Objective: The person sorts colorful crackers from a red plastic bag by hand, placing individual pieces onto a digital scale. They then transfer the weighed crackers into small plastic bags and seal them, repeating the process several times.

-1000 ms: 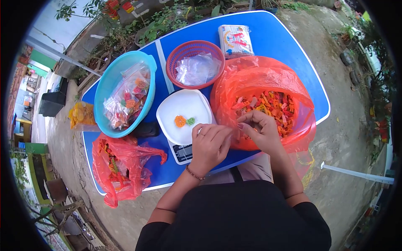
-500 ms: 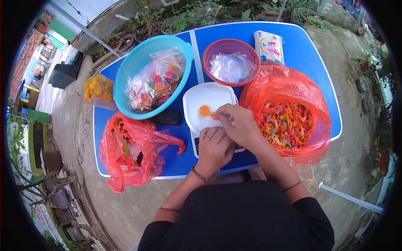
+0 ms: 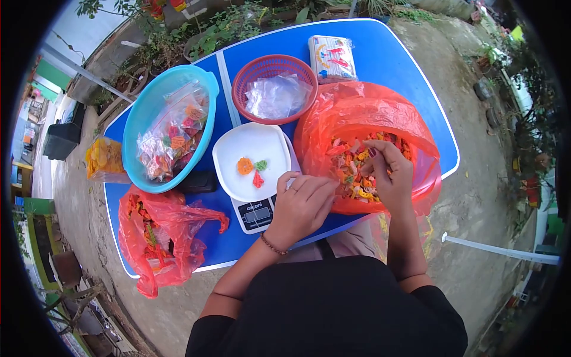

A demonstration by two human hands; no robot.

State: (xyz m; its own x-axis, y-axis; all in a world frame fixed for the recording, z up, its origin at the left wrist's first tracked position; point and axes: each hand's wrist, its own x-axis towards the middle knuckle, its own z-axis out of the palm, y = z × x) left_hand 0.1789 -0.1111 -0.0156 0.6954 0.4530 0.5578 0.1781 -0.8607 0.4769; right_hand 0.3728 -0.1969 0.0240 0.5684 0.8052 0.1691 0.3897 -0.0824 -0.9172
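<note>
Nearest, left hand [image 3: 300,205] resting loosely curled at the front edge of the digital kitchen scale [image 3: 257,213], fingers bent but closed on nothing visible. Just to its right, right hand [image 3: 389,172] reaching into the big orange plastic bag [image 3: 363,110], fingertips dipped among the coloured crackers [image 3: 352,169]; whether a piece is already pinched between them cannot be told.

On the scale, a white tray [image 3: 253,149] carrying three pieces [image 3: 252,169]: orange, green, red, lying close together near the middle.

Advice for the picking, as a judgement: best to lift single pieces with thumb and forefinger, set them onto the middle of the tray rather than drop them, keep the left hand off the tray so the reading stays true, and keep the bag mouth held wide.

Left of the scale, a second orange bag [image 3: 160,238] knotted shut, and a turquoise basin [image 3: 143,113] holding filled clear packets. Farther back, a red basket [image 3: 247,80] of empty clear bags, then a wrapped packet [image 3: 333,56] at the far edge of the blue table [image 3: 392,59].
</note>
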